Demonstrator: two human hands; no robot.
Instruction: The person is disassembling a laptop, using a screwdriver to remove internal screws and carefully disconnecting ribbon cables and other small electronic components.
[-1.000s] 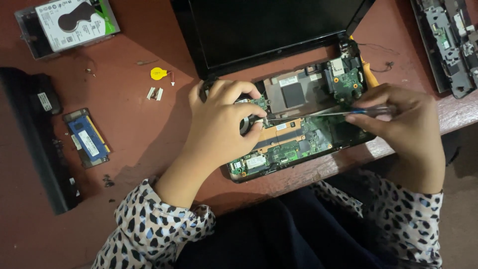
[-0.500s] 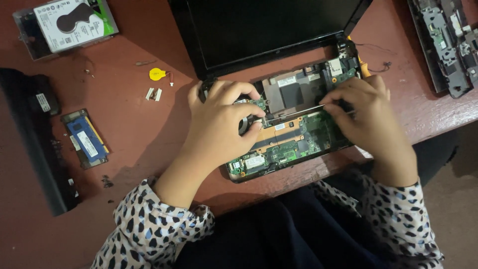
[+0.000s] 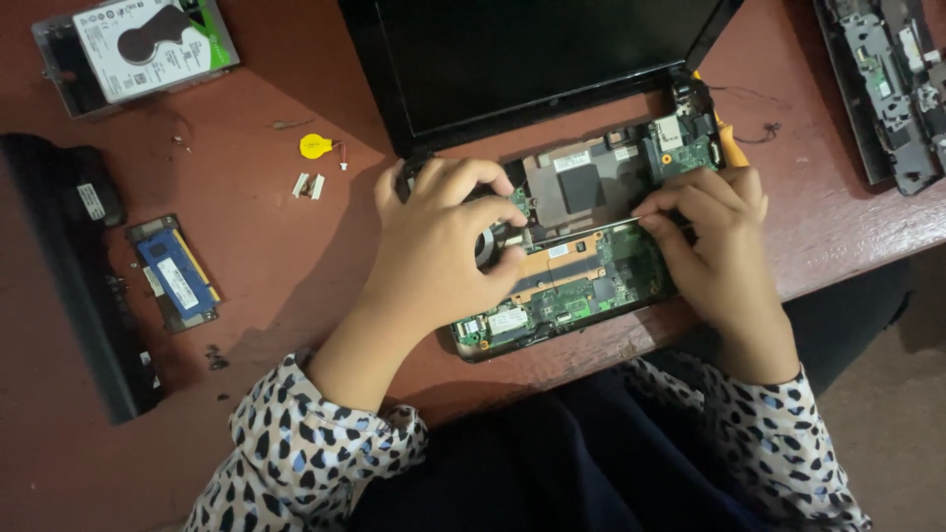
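On the red-brown table point(image 3: 296, 296), at its near edge: opened laptop point(image 3: 591, 256), green circuit board exposed. Left hand point(image 3: 434, 246) fingers curled narrow, pressing the board's left part; right hand point(image 3: 714, 246) fingers pinched on a thin screwdriver point(image 3: 591, 229) lying across the board. Memory module point(image 3: 175, 273) well apart, left.

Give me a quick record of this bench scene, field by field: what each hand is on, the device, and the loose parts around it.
Left hand: resting on the opened laptop's circuit board
Right hand: fingertips on a thin metal tool lying across the board
Laptop screen: dark, tilted back
Left of laptop: blue memory module, yellow coin cell, hard drive, black battery pack
Far right: removed black casing part
Surface: reddish table
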